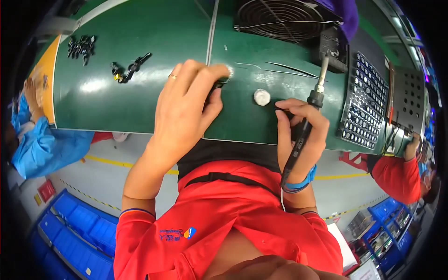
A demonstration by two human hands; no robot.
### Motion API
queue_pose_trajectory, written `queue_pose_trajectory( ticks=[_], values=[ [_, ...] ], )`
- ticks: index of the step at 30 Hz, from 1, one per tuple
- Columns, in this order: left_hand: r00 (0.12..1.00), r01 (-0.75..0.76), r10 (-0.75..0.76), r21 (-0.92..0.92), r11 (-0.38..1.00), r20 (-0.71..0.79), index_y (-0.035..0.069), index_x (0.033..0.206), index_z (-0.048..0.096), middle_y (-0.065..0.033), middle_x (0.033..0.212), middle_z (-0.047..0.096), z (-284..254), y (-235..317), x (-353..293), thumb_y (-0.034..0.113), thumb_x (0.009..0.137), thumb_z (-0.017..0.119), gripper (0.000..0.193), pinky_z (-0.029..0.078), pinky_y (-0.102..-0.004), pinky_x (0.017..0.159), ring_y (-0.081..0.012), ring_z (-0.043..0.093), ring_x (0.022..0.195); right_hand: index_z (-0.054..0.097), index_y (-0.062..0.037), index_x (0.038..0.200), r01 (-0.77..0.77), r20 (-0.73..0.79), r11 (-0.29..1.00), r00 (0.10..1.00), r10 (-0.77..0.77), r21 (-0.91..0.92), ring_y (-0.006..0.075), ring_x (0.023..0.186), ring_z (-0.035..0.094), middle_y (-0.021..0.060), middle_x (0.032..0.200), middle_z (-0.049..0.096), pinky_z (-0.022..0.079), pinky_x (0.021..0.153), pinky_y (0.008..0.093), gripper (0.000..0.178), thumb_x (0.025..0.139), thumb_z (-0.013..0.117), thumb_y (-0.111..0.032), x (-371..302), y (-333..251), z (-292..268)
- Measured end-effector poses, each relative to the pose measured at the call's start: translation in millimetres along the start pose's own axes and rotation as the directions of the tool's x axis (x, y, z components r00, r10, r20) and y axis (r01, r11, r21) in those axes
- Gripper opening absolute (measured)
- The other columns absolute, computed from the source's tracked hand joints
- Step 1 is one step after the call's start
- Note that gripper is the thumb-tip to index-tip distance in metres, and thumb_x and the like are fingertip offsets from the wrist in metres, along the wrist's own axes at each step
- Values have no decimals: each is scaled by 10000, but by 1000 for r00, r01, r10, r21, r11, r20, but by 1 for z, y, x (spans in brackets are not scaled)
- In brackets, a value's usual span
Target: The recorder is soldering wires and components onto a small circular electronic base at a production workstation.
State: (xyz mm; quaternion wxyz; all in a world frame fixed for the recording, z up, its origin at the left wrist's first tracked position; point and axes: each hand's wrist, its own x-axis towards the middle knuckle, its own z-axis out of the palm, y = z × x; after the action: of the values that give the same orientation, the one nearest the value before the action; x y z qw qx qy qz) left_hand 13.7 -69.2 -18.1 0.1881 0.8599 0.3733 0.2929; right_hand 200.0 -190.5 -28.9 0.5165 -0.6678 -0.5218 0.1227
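Observation:
My left hand (pixel 184 102) hovers over the green bench with its fingers bent and thumb and fingertips closing on a small dark part (pixel 219 84), mostly hidden by the fingers. In my right hand (pixel 308 123) is a soldering iron (pixel 301 144); its metal tip points away from me, toward a black box (pixel 332 51). The thumb and forefinger of that hand also come together at something small and dark, which I cannot make out. Between the hands sits a small round white piece (pixel 262 97). Beyond it lie thin dark tweezers (pixel 291 69) and a fine wire (pixel 247 64).
A black fan (pixel 280 18) stands at the back. To the right is a tray (pixel 347 122) of round parts in rows. Black parts lie in a cluster (pixel 81 48) and a small group (pixel 130 69) on the left. Other people sit at both sides.

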Motion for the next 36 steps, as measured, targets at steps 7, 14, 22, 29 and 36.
queue_pose_trajectory(
  ticks=[7, 14, 22, 29, 36],
  values=[
    [996, -81, 81, -9, 997, -32, 34, 1054, 678, -88, 899, 623, -4, -5, -3, -92, 779, 727, 307, 488, -342, 706, -218, 591, 774, 559, -58, 1056, 398, 201, 868, 915, -351, -298, 260, 926, 697, 145, 1073, 754, 540, 816, 327, 287, 879, 700, 119, 5, -7, 11],
    [958, 267, -148, -584, 767, 244, 11, 1095, 692, -103, 1049, 699, 13, 35, -16, -69, 830, 749, 283, 512, -260, 613, -135, 656, 730, 533, -53, 1054, 253, 164, 967, 955, -248, -7, 298, 898, 711, 189, 1144, 735, 570, 766, 353, 366, 821, 738, 141, -6, 10, 3],
    [947, 258, -106, -524, 811, 302, 1, 1023, 717, -100, 980, 683, 10, 34, -11, -83, 823, 741, 218, 525, -251, 634, -129, 664, 736, 436, -40, 1150, 171, 129, 972, 973, -192, 159, 258, 881, 737, 235, 994, 718, 587, 727, 323, 455, 854, 712, 169, -11, 15, 5],
    [981, 129, -47, -442, 888, 190, -5, 1026, 726, -92, 939, 679, 5, 34, -2, -66, 838, 741, 198, 511, -240, 627, -124, 647, 710, 444, -32, 1173, 274, 250, 961, 929, -272, 26, 236, 791, 715, 204, 930, 707, 566, 699, 301, 456, 852, 700, 168, -2, 9, -2],
    [985, 127, -71, -388, 913, 155, -7, 1027, 735, -82, 954, 686, 25, 14, 17, -46, 860, 752, 173, 509, -218, 636, -113, 653, 740, 434, 4, 1284, 162, 63, 977, 983, -173, 142, 236, 642, 665, 188, 772, 678, 546, 643, 324, 289, 1033, 570, -41, 12, 9, -7]
  ],
)
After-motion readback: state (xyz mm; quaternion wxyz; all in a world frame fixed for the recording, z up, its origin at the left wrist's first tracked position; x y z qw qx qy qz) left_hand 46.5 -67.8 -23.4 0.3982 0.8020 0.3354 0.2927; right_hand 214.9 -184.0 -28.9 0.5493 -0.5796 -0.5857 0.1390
